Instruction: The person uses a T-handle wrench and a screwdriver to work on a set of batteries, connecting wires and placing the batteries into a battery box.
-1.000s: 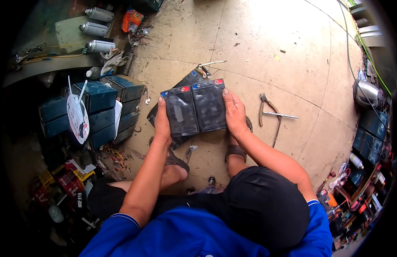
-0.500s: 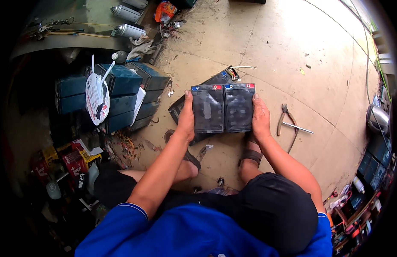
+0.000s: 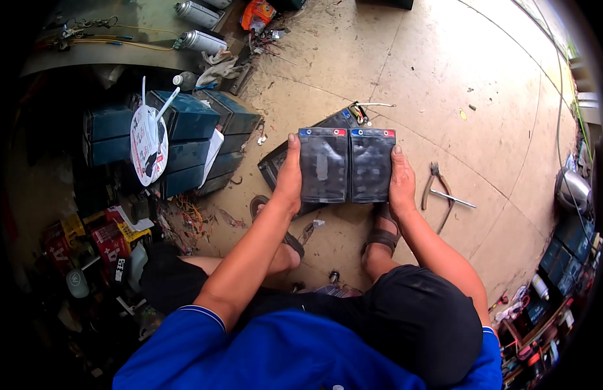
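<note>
Side by side between my hands are two black block-shaped batteries, the left battery (image 3: 323,170) and the right battery (image 3: 371,170). Each has a blue and a red terminal mark along its far edge. My left hand (image 3: 290,174) presses the outer left side, thumb along the edge; my right hand (image 3: 401,183) presses the outer right side likewise. A narrow gap runs between the two blocks. Beneath them a larger black case (image 3: 271,168) lies slanted on the floor, partly hidden. Short wires (image 3: 360,115) come out at its far end.
Pliers (image 3: 438,188) lie on the tiled floor to the right, a metal rod (image 3: 454,198) across them. Stacked dark teal batteries (image 3: 186,122) stand at the left, with a round white sign (image 3: 149,146) against them. Spray cans (image 3: 202,41) lie beyond. My sandalled feet flank the case.
Both hands have shifted slightly to the right with the two batteries. The gap between the blocks looks a little wider. The view has also moved slightly.
</note>
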`<state>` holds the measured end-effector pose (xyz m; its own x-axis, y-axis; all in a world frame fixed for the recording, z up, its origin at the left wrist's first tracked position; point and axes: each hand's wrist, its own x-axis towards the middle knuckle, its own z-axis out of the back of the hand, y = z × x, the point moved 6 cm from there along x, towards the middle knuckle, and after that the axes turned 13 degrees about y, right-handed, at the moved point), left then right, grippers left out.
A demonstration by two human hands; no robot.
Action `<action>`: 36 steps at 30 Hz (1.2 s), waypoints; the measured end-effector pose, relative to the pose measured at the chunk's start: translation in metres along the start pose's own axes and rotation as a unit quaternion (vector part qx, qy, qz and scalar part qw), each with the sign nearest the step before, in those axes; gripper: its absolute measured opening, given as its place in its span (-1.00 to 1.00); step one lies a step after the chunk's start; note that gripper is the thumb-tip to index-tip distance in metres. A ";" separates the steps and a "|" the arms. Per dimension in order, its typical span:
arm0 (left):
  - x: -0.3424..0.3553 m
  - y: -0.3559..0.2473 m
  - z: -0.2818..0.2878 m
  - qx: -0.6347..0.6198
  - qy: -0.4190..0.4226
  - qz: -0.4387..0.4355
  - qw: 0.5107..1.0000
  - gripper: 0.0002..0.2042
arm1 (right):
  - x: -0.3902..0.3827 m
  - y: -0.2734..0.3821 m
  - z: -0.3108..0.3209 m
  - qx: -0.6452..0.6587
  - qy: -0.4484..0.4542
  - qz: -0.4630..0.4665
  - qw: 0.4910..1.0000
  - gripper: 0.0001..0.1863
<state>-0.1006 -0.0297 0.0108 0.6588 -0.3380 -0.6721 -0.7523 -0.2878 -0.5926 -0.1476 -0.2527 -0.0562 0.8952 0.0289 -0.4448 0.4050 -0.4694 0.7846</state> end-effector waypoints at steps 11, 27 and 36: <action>-0.004 -0.004 -0.005 0.007 -0.010 0.015 1.000 -0.23 | -0.003 0.010 -0.006 -0.032 0.005 0.016 0.999 -0.36; 0.003 0.000 0.021 0.039 -0.023 0.015 0.999 -0.23 | -0.006 0.000 -0.011 -0.128 -0.047 0.042 0.990 -0.36; 0.003 0.008 0.031 -0.030 -0.048 0.014 0.998 -0.24 | 0.010 0.022 -0.020 -0.202 -0.059 0.032 0.977 -0.25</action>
<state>-0.1047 -0.0056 -0.0098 0.6324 -0.2595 -0.7299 -0.7680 -0.3329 -0.5471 -0.1263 -0.2450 -0.0345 0.9031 -0.1032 -0.4169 0.4104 -0.0789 0.9085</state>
